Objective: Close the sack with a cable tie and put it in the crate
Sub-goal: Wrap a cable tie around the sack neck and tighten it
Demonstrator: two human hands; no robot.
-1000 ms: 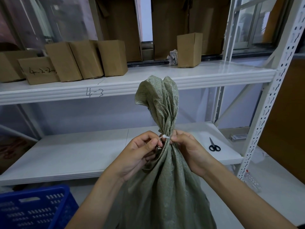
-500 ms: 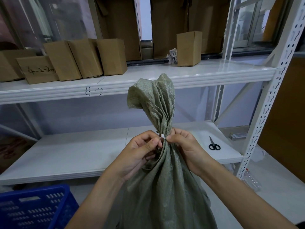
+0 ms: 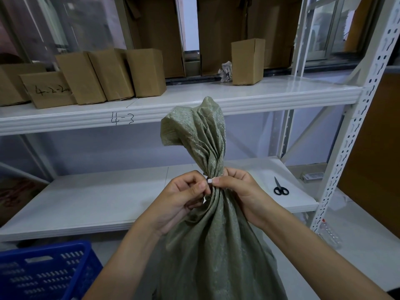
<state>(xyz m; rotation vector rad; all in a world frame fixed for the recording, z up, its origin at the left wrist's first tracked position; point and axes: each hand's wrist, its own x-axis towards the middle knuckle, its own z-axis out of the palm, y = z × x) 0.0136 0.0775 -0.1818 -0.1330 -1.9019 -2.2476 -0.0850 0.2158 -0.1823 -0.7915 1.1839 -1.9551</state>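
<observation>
A person stands facing white metal shelving (image 3: 194,98), looking down at their own two hands. The step in hand appears to be the closing of the sack: cinching a cable tie round its gathered neck.

A tall green woven sack (image 3: 214,252) fills the lower middle of the view, upright in front of the person, its twisted top (image 3: 194,135) fanning out above the hands. A blue plastic crate (image 3: 43,271) sits low at the left, well apart from the sack.

The left hand (image 3: 184,202) is curled, thumb and forefinger pinching at the neck of the sack. The right hand (image 3: 240,191) is curled too, gripping the neck from the other side, its thumb tip pressed beside a small white piece, seemingly the cable tie (image 3: 209,180). Most of the tie is hidden, so how tight it sits cannot be told.

Next, the tie likely needs pulling snug, then the sack lifting left into the crate. Black scissors (image 3: 280,188) lie on the lower shelf, to the right.
</observation>
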